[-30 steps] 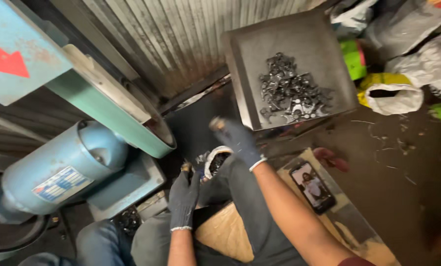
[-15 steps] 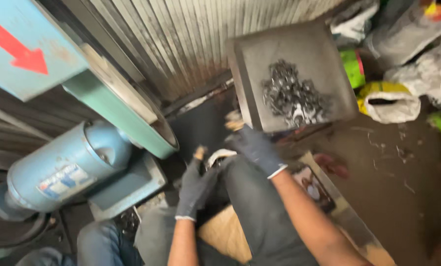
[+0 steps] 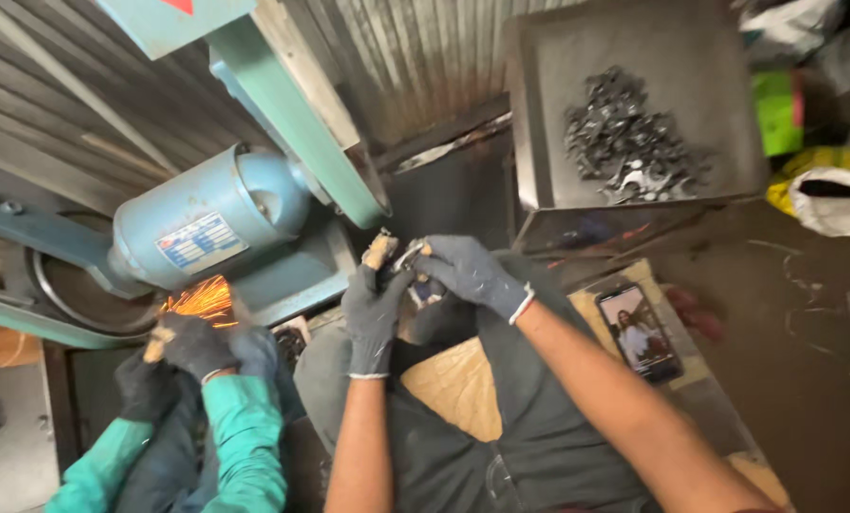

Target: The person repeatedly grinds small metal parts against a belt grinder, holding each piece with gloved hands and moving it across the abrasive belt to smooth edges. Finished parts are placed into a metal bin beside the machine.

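Blue motor (image 3: 207,220) with green belt guard (image 3: 297,119) at left, metal tray (image 3: 539,123) of small metal parts (image 3: 629,142) at upper right, phone (image 3: 639,332) beside right forearm, co-worker's gloved hand (image 3: 192,344) at sparks (image 3: 197,299), left hand (image 3: 376,309) and right hand (image 3: 463,271) both closed on small metal part (image 3: 408,258) held between them below the guard

I take the motor (image 3: 207,217) as my landmark. My left hand (image 3: 373,309) and right hand (image 3: 463,271) meet to its right, touching over a small metal piece (image 3: 408,256). Farther right, beyond my hands, a tray (image 3: 539,114) holds a heap of metal parts (image 3: 629,142). A phone (image 3: 639,332) lies right of my right forearm. Below the motor, a co-worker's gloved hands (image 3: 183,347) sit by sparks (image 3: 197,299).
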A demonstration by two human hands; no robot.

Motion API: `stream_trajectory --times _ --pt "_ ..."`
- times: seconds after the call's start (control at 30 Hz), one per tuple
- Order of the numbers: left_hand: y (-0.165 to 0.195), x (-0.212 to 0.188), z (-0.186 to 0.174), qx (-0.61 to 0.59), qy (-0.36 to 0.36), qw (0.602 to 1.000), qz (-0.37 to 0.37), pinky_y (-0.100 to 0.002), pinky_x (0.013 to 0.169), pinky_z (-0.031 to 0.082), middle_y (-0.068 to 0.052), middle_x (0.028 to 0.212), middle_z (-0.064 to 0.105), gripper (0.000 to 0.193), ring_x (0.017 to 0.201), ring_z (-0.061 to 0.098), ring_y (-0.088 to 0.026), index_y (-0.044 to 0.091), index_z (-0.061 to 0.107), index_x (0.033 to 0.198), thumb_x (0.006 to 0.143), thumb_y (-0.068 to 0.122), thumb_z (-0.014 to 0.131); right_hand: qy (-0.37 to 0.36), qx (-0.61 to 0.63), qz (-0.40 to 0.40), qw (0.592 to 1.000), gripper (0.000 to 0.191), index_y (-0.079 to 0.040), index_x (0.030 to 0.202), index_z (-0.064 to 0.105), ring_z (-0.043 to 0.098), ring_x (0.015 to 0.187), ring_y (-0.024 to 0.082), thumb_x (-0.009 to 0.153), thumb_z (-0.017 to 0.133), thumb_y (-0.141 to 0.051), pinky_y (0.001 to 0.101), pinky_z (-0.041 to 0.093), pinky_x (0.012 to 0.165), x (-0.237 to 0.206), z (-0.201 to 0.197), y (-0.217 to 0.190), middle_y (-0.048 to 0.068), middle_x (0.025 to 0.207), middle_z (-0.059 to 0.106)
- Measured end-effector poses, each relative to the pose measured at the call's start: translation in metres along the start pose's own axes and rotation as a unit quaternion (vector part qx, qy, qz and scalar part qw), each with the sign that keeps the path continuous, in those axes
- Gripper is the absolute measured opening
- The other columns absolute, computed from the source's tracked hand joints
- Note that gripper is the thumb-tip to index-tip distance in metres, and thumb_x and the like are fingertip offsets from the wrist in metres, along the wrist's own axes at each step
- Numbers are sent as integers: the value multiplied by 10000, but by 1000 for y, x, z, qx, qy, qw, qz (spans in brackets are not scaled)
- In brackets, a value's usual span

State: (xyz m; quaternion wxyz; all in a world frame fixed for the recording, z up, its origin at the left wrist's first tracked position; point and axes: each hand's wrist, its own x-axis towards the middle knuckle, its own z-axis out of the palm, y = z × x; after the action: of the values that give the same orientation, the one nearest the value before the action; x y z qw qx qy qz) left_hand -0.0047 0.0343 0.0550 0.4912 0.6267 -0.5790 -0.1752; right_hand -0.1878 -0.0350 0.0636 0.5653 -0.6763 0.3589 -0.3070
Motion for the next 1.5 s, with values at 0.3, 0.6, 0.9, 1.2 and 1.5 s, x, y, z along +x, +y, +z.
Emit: stream_trajectory --times 0.3,0.6,0.9,1.2,1.5 --pt "-64 21 24 169 -22 946 -277 -514 728 498 -248 900 715 430 868 681 -441 51 723 967 968 454 573 27 -42 10 999 269 -25 1052 702 695 842 287 1044 546 -243 383 528 766 69 51 56 128 873 696" --pt "-90 26 45 137 37 917 -374 -468 665 499 -221 799 698 448 723 687 -361 -4 699 916 942 437 627 24 -195 -111 974 219 -51 1148 670 678 831 293 1000 608 -201 386 536 716 101 49 114 137 913 692" --pt "-32 42 66 -212 47 917 -333 -308 714 555 -80 891 773 253 773 685 -104 -15 750 1078 969 204 685 171 32 -5 985 232 -24 1175 677 689 943 212 1010 598 -167 313 567 809 68 23 85 111 1017 732" --pt "1 20 13 27 27 980 -198 -334 790 556 -137 1030 773 343 926 757 -224 61 720 1234 982 280 642 132 -81 -121 980 249 -39 1183 696 739 965 260 998 630 -191 349 567 825 40 36 62 134 1058 751" --pt "5 24 10 86 9 975 -203 -369 729 561 -170 936 758 297 860 756 -286 71 761 1078 990 330 646 37 87 43 995 263 -5 1154 718 696 701 131 1011 589 -184 282 577 652 36 27 63 61 870 763"
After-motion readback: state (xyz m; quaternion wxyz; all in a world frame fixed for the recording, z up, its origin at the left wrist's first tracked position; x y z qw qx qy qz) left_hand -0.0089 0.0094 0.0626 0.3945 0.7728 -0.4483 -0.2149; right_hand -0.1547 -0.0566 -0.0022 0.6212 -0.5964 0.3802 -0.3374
